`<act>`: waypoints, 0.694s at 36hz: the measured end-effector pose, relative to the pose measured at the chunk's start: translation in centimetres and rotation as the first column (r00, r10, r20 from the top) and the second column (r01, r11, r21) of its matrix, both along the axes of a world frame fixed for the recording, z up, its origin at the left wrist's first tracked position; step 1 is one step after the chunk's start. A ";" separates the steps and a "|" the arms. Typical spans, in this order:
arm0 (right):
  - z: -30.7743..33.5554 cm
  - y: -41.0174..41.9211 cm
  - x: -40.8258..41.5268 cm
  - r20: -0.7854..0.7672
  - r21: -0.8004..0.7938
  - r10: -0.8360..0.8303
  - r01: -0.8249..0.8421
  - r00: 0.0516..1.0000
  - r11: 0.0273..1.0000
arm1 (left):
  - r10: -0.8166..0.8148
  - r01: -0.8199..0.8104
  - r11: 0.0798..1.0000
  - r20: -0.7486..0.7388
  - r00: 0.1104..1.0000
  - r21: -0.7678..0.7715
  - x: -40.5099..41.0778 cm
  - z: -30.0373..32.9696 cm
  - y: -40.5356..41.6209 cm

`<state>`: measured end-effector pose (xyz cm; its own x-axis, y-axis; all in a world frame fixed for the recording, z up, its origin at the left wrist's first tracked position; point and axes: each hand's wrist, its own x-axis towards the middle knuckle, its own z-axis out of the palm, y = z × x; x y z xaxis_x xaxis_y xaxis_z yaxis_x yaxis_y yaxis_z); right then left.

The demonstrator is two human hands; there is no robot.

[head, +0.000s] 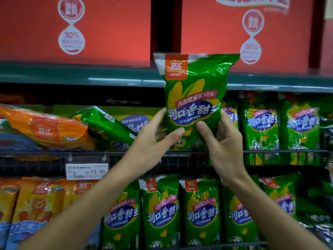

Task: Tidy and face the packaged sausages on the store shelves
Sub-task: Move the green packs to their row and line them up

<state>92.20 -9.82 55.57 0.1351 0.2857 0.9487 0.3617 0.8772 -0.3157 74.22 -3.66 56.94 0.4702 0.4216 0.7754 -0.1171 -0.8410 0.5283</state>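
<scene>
Left hand (155, 141): reaching up to the middle shelf, thumb lying across the lower front of a green sausage pack (195, 98), fingers going around its left edge and pinching it
Right hand (222, 141): gripping the same pack from the right, thumb pressing on the front near the bottom, fingers wrapping out of sight behind it
Where the pack is sitting: held upright and label-forward in front of the middle shelf, its bottom just above the wire rail (180, 153), its top rising in front of the green shelf edge (72, 74) above
How it is likely handling: the glossy film is crinkling and catching light, so it is probably slippery and soft; the bag looks floppy at the top seal and firmer low down, where the sausages seem to be settling
Where to be holding it: low on both sides, as now, so the weight is resting between the thumbs and the top is not folding over
Neighbours to the right: upright green packs (261, 127) standing in a faced row, label out
Neighbours to the left: a toppled green pack (108, 123) and an orange pack (45, 127) lying on their sides, still needing standing up
Below: a price tag (87, 171) hanging on the rail, and a lower row of green packs (162, 210) facing forward
</scene>
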 end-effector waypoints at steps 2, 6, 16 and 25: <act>0.2 -0.3 0.2 0.027 -0.030 0.044 -0.043 0.999 0.999 | -0.017 0.017 1.000 0.045 0.999 -0.014 -0.1 0.6 0.6; 1.3 -0.6 0.8 0.090 -0.130 0.120 -0.108 0.989 0.986 | -0.045 0.042 0.999 0.120 0.992 0.029 0.2 0.7 1.1; 2.2 -0.4 2.6 0.229 -0.212 0.102 -0.052 0.968 0.976 | 0.008 -0.025 0.997 0.212 0.977 0.077 1.1 0.5 1.0; 2.5 0.7 2.7 0.048 -0.195 0.047 -0.037 0.998 0.980 | 0.004 -0.003 1.000 0.021 1.000 -0.005 1.0 1.6 1.8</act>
